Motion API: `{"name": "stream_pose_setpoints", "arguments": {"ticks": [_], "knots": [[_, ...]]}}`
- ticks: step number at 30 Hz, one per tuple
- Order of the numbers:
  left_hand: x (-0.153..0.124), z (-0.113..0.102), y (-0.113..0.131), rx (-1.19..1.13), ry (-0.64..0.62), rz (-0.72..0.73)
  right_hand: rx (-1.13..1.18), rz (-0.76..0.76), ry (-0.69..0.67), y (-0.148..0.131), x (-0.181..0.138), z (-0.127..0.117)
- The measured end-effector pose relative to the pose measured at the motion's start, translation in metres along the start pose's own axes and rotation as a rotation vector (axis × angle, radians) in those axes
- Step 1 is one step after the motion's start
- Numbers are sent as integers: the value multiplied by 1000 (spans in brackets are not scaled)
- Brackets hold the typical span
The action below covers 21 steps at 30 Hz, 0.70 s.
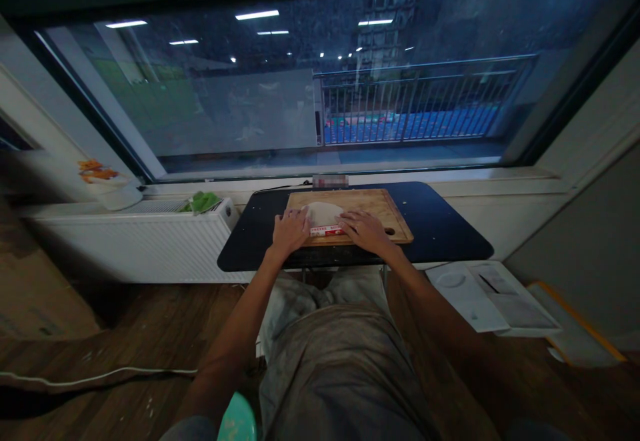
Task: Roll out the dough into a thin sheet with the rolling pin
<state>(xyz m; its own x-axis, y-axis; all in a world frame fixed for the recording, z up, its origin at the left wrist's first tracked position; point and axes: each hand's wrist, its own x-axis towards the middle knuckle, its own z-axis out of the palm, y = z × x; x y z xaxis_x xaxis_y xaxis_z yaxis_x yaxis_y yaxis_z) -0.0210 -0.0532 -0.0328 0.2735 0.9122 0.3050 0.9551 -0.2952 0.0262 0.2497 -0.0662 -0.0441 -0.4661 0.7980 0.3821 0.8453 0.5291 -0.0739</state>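
A pale, round, flat piece that looks like dough (324, 213) lies on a wooden cutting board (395, 217). Along its near edge runs a red and white printed tube or narrow box (327, 231); which of the two I cannot tell. My left hand (293, 229) rests over the left end of this printed piece, fingers stretched forward at the dough's left edge. On the other side, my right hand (367, 229) lies over the right end, its fingers laid out flat toward the dough. Both palms face down, hiding the ends of the printed piece.
The board sits on a small dark folding table (450, 231) against a window. A white radiator (135, 241) stands to the left, with a green leafy thing (203, 201) and a white pot (117, 193) above it. White foam packaging (480, 301) lies on the floor at right.
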Motion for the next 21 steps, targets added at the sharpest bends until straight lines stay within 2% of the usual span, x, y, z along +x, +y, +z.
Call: {"name": "stream_pose_setpoints", "arguments": {"ticks": [14, 21], "knots": [[10, 5, -4, 7, -30, -38, -22, 37, -8, -1, 14, -4], [16, 3, -4, 15, -59, -40, 12, 104, -1, -3, 12, -3]]}}
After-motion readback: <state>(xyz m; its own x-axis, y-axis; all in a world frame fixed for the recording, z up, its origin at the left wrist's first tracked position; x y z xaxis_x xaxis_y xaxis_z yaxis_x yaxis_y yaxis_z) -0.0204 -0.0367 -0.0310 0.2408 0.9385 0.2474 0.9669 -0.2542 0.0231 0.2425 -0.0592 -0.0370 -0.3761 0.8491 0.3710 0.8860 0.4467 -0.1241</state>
